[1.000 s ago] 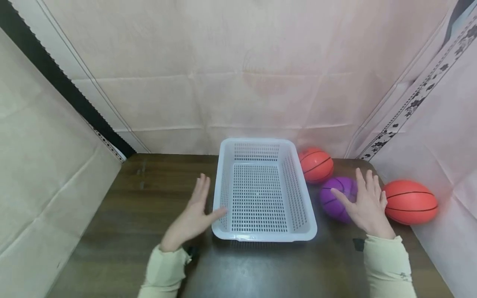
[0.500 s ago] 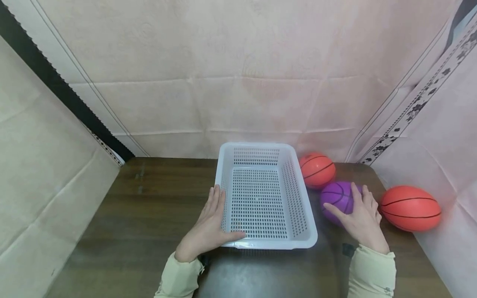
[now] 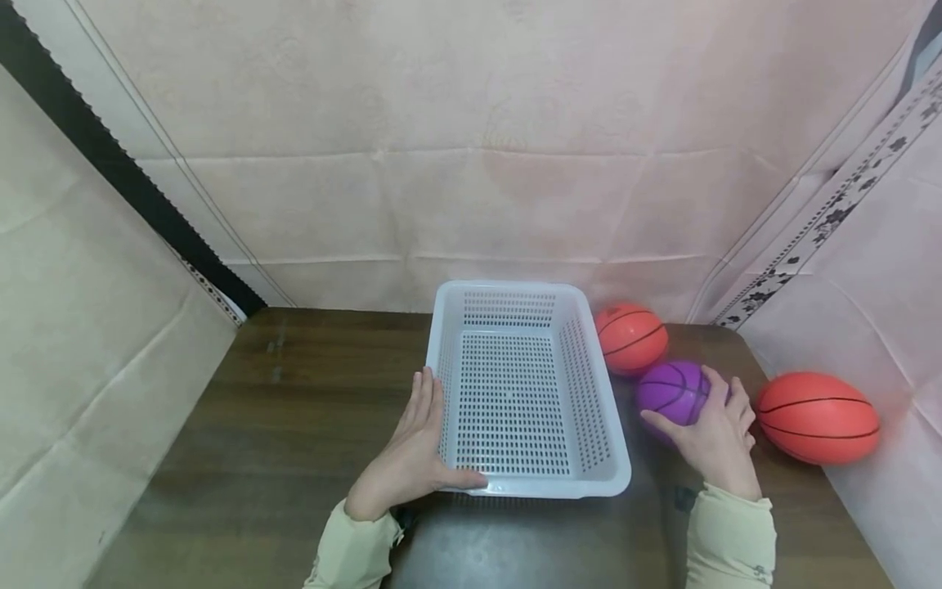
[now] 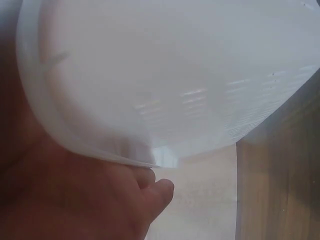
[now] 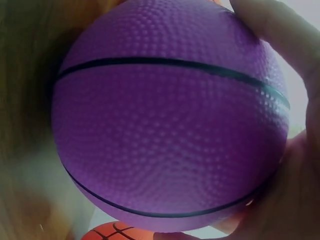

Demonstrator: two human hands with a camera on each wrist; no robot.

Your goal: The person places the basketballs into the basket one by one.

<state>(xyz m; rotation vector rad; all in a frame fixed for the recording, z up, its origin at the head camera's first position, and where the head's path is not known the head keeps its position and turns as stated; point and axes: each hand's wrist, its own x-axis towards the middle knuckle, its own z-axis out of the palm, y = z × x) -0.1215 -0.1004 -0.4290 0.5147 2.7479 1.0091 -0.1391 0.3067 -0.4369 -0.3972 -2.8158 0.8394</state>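
Observation:
A white perforated plastic basket (image 3: 618, 483) sits on the dark wooden table. My left hand (image 3: 410, 458) rests on its near-left corner, fingers straight along the left rim and thumb on the front rim. The left wrist view shows the outside of the basket (image 4: 150, 90) above that hand (image 4: 80, 195). To the basket's right, my right hand (image 3: 717, 438) grips a small purple basketball (image 3: 668, 394) from above and the right side. Up close, the purple ball (image 5: 170, 120) has a pebbled surface with black lines, and fingers (image 5: 282, 35) curve around it.
One red basketball (image 3: 631, 338) lies behind the purple one, beside the basket's far-right side. A larger-looking red basketball (image 3: 818, 417) sits at the right, close to the side sheet. Pale sheets (image 3: 471, 164) enclose the table at the back and both sides.
My left hand has moved right onto the basket's corner. My right hand has shifted left and its fingers have closed around the purple ball.

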